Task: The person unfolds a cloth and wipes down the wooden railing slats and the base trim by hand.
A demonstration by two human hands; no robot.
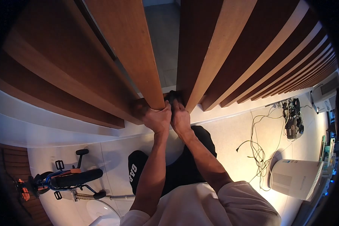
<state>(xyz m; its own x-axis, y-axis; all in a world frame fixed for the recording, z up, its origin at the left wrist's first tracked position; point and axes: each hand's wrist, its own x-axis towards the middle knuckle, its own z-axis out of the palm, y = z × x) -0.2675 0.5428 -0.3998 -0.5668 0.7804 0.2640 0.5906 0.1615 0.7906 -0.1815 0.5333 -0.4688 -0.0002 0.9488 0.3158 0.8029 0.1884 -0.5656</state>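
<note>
Both my hands are at the foot of a row of tall wooden slats. My left hand is wrapped round the lower end of a wooden slat, its fingers partly hidden and blurred on the far left side. Right beside it, my right hand is closed around a small dark object in the gap before the neighbouring slat. What this object is cannot be made out. The two hands nearly touch.
A white ledge runs under the slats. On the tiled floor at the left lies a small bicycle. Tangled cables, a power strip with adapters and a white box-shaped appliance are at the right.
</note>
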